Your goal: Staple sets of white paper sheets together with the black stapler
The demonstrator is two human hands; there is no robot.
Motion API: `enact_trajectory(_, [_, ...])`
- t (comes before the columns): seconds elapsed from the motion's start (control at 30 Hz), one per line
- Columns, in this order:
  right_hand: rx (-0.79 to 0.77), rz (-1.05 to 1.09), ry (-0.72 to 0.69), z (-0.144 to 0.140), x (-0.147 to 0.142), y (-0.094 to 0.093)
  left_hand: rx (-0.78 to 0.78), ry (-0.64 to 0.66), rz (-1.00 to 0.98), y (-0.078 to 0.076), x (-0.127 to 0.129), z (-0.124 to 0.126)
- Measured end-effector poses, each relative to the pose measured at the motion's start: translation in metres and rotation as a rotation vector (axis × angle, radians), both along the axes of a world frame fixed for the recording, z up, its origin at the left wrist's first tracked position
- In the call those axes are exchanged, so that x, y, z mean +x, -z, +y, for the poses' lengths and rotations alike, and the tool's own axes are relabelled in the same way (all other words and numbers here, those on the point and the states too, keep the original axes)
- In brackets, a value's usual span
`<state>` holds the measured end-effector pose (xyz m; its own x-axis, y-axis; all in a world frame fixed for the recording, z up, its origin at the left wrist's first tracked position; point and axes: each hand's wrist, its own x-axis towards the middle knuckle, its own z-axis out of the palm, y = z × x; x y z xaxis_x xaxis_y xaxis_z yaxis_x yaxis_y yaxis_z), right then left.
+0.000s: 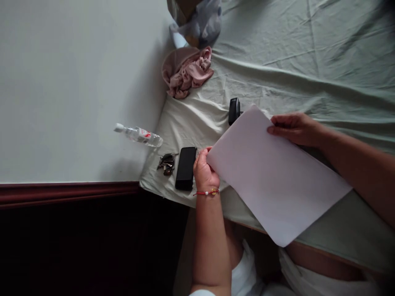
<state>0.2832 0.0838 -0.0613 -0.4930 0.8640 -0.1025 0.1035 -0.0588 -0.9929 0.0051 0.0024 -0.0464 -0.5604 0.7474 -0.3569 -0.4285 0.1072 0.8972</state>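
A white sheet of paper point(277, 176), perhaps a thin stack, is held slanted above the edge of a cloth-covered surface. My left hand point(206, 170), with a red string bracelet at the wrist, grips its left corner. On the far right edge, my right hand point(291, 128) pinches the paper between thumb and fingers. Just beyond the paper's upper corner stands a black stapler-like object point(234, 111), partly covered by the sheet. Left of my left hand lies a black phone point(185, 168).
A bunch of keys point(166, 164) lies beside the phone. Near the wall point(77, 90) stands a clear plastic bottle point(138, 135) with a white cap. Farther back are a crumpled pink cloth point(188, 72) and a plastic bag point(203, 24). Wrinkled pale green cloth point(277, 41) covers the surface.
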Motion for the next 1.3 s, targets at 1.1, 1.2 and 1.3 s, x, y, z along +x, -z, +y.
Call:
enact_trajectory(1.1, [0.086,-0.090,0.127,0.000,-0.006,-0.005,-0.075,0.206,0.316,0.006,-0.012,0.004])
enact_trajectory(1.2, [0.134,-0.143,0.156,0.000,-0.006,-0.005,-0.090,0.201,0.277,0.005,-0.013,0.005])
enact_trajectory(1.3, [0.145,-0.151,0.210,0.001,-0.006,-0.003,-0.098,0.216,0.122,0.001,-0.014,0.004])
